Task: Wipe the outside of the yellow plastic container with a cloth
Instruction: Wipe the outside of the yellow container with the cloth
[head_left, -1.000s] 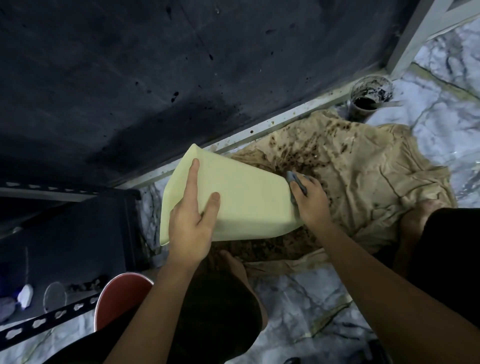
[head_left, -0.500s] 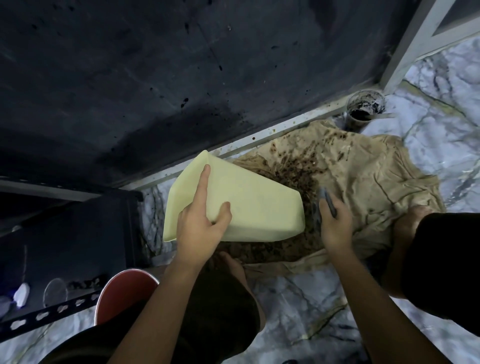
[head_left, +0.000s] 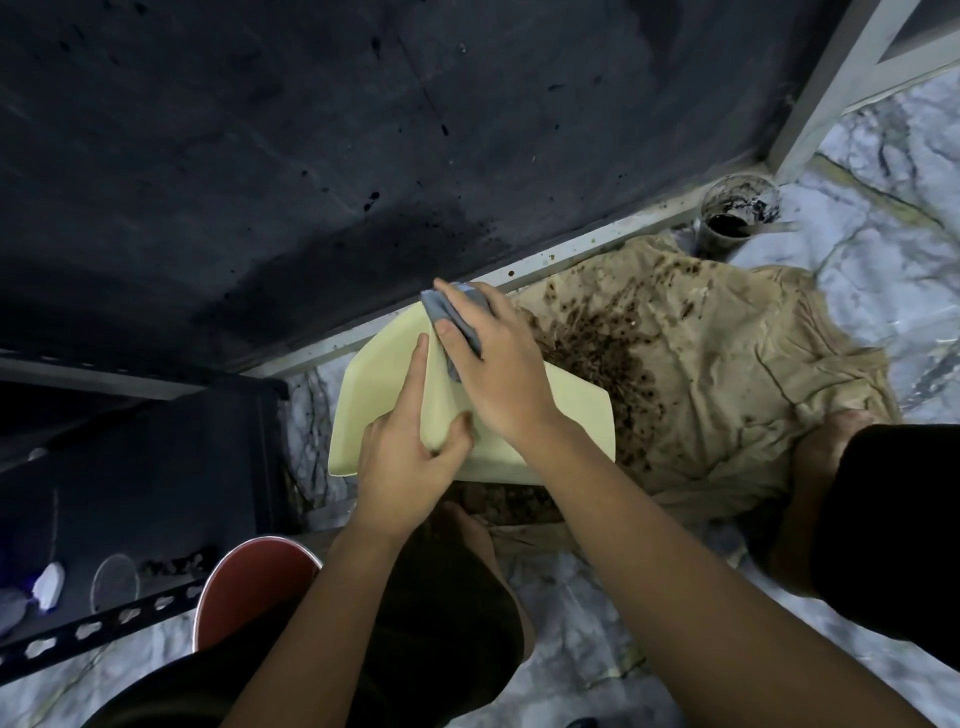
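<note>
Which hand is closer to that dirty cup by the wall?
Right. The right hand lies across the yellow container, on the dirty cup's side; the left hand grips the container's opposite side.

The dark wall (head_left: 363, 156) closes off the far side, its pale base strip (head_left: 597, 244) running just behind the yellow plastic container (head_left: 571, 415); to the left a dark metal shelf unit (head_left: 208, 467) stands close beside the container, leaving only a narrow strip of marble floor (head_left: 306, 415) between; to the right the stained tan cloth (head_left: 727, 389) lies flat and low, with a dirty jar (head_left: 737, 218) at its far edge; near, a red bowl (head_left: 249, 587) and the person's knees crowd the floor.
</note>
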